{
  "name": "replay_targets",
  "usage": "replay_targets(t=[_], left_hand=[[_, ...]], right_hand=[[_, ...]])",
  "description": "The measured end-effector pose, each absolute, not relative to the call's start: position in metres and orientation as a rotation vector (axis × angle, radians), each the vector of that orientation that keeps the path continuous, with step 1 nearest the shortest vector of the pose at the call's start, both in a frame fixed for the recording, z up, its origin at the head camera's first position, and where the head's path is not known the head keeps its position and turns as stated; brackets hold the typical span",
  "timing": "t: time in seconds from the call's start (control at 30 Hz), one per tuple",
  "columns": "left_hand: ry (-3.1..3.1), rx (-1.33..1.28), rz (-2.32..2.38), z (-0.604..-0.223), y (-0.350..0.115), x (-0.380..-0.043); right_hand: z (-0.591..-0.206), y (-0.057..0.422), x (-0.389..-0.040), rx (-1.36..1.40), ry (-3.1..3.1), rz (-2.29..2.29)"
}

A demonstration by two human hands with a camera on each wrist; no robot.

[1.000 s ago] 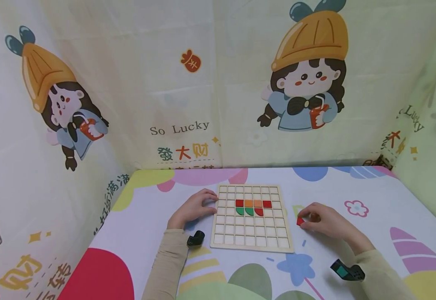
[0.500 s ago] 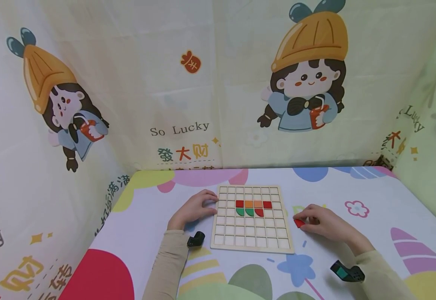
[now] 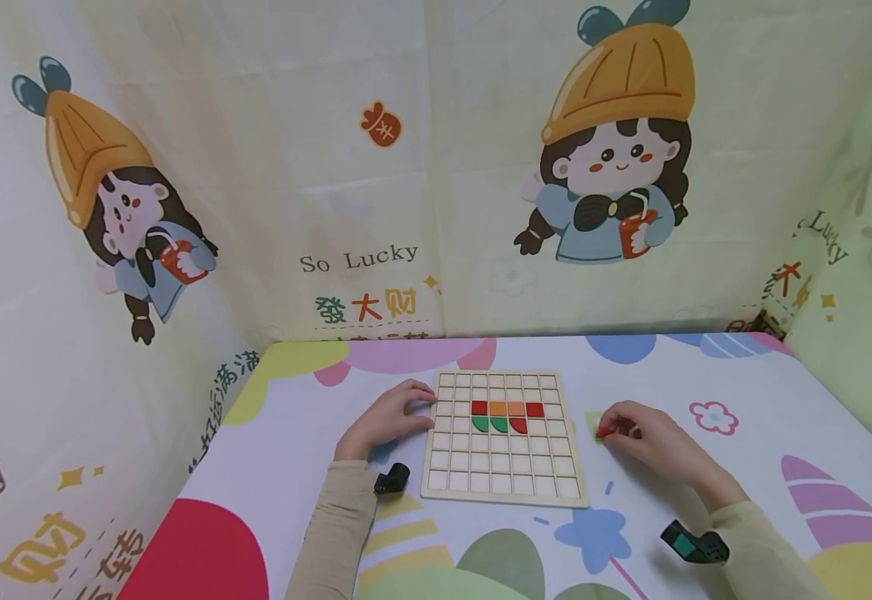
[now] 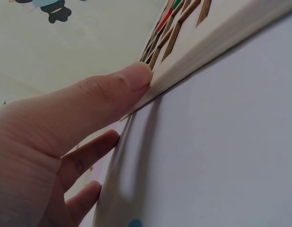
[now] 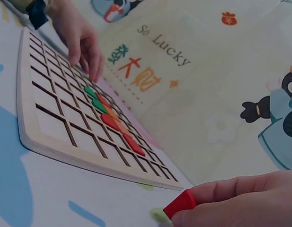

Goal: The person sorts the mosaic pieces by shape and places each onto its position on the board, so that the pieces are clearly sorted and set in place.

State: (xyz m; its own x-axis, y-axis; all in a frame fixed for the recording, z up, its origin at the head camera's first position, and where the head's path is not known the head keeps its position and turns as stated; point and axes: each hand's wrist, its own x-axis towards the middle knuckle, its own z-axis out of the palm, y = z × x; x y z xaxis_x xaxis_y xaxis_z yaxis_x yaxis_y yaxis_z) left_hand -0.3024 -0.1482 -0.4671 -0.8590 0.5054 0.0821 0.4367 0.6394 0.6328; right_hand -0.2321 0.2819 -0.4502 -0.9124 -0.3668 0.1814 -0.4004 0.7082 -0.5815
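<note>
A wooden grid board lies on the table, with red and orange squares and green and red quarter-round tiles set in two rows of its cells. My left hand rests at the board's left edge; in the left wrist view the thumb touches the frame's rim and the other fingers are spread beside it. To the right of the board, my right hand pinches a small red tile between thumb and fingers, low over the tablecloth. Most of that tile is covered by the fingers in the head view.
A printed tablecloth covers the table. Printed curtains hang behind it and on both sides. A black wrist device sits by the right cuff, another device by the left.
The right hand shifted slightly toward the board, then back, turning the red tile in its fingers so less of it shows. The left hand and board have stayed put.
</note>
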Motion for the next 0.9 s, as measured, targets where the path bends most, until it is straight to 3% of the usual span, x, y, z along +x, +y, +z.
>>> replay_targets(t=[0.9], left_hand=[[2.742, 0.77, 1.032, -0.4651, -0.1459, -0.3022]], right_hand=[[-0.4503, 0.2863, -0.2325, 0.537, -2.904, 0.925]])
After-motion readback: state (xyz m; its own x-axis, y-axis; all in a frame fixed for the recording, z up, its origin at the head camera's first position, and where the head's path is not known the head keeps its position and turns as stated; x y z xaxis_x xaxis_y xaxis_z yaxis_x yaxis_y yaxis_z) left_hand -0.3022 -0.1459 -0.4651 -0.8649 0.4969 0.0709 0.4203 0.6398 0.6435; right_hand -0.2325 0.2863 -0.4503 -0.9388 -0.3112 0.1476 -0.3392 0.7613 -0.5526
